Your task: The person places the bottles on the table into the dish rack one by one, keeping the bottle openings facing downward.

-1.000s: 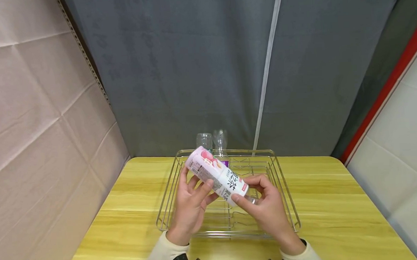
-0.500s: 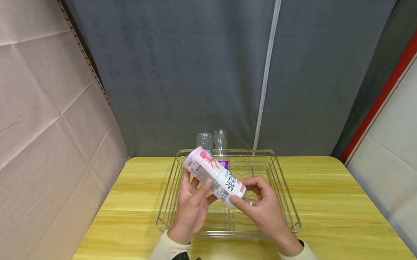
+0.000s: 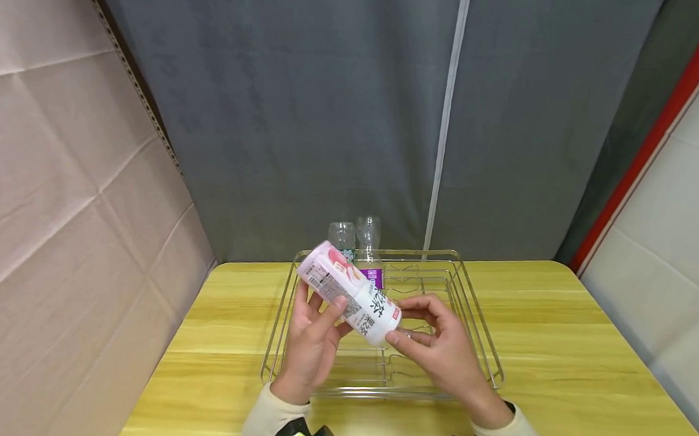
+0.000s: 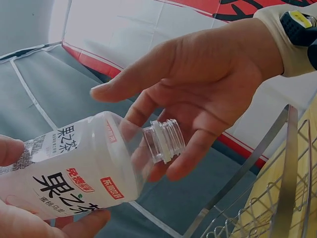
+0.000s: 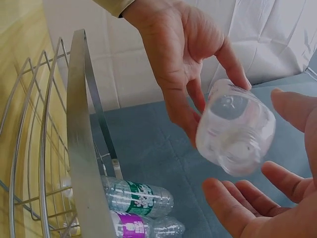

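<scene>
My left hand [image 3: 308, 350] grips a plastic bottle [image 3: 347, 296] with a pink-and-white label, tilted so its neck points down to the right. In the left wrist view the clear threaded neck [image 4: 167, 141] shows no cap. Beside that neck is my right hand [image 3: 445, 344], its fingers relaxed and spread. From the right wrist, a gap shows between the right fingertips [image 5: 216, 191] and the bottle's clear shoulder [image 5: 237, 134]. Below both hands stands a wire rack [image 3: 392, 392].
Two clear bottles lie or lean at the rack's back left, one with a green label [image 5: 141, 198], the other with a purple label [image 3: 372, 277]. A wood-grain table [image 3: 567, 364] carries the rack. A grey curtain [image 3: 298, 116] hangs behind; pale cloth walls [image 3: 63, 224] flank the sides.
My left hand has shifted a little to the left with the bottle, drawing its neck leftward. The right hand has stayed nearly in place.
</scene>
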### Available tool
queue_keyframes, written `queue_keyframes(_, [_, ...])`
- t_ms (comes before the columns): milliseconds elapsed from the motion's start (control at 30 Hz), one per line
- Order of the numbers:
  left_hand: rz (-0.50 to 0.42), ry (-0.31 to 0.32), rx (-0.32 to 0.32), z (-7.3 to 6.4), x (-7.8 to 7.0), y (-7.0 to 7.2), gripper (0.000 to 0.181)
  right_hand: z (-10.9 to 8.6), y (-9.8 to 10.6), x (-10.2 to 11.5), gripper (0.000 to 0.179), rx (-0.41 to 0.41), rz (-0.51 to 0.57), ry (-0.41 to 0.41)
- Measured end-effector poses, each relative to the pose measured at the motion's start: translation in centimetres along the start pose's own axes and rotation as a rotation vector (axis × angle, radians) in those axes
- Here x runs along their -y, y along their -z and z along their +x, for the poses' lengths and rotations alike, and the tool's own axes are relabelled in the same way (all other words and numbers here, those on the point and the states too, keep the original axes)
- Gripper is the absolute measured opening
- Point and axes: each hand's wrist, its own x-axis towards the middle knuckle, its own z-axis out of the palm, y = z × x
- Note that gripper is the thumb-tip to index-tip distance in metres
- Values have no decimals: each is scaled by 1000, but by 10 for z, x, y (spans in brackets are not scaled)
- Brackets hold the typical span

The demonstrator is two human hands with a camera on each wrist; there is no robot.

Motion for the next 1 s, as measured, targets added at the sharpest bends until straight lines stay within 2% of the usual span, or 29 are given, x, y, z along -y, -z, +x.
queue_keyframes(200, [29,-17,-27,4,-11,6,74,-3,7,2,47,-1,-42,-11])
queue_keyframes(533, [111,-36,-60,14,-26,19,74,-12,23,2,50,4,-138,17])
queue_keyframes(833, [202,-16,-109,32,-41,34,77,-22,51,-3,50,-24,-242,-60])
queue_keyframes(1000, [302,12,-158,45,-46,44,83,-29,66,-4,49,-59,-279,-83])
